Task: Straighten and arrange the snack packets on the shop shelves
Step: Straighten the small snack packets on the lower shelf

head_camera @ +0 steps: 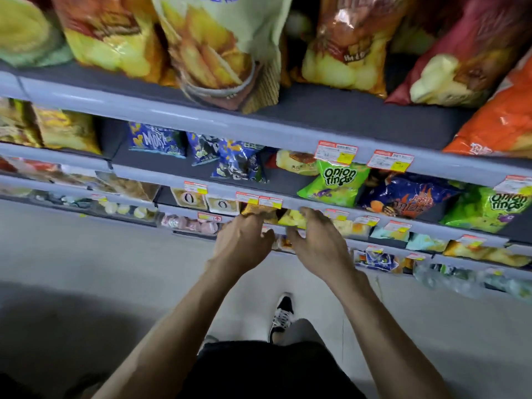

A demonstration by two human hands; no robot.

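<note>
My left hand [244, 240] and my right hand [319, 243] reach side by side to the third shelf down [305, 203]. The left hand's fingers curl over the top of an orange-brown snack packet [260, 211], with the thumb below it. Beside it, the right hand's fingers curl over a yellow snack packet [293, 218], thumb spread underneath. Both packets stand at the shelf's front edge, partly hidden behind price tags [270, 201] and my fingers.
On the shelf above lie green onion rings packets [336, 180], a dark blue packet [403, 194] and tilted blue packets [239, 162]. Large chip bags [218, 53] fill the top shelf. Lower shelves hold more small packets [374, 259]. My shoe [283, 315] stands on the grey floor.
</note>
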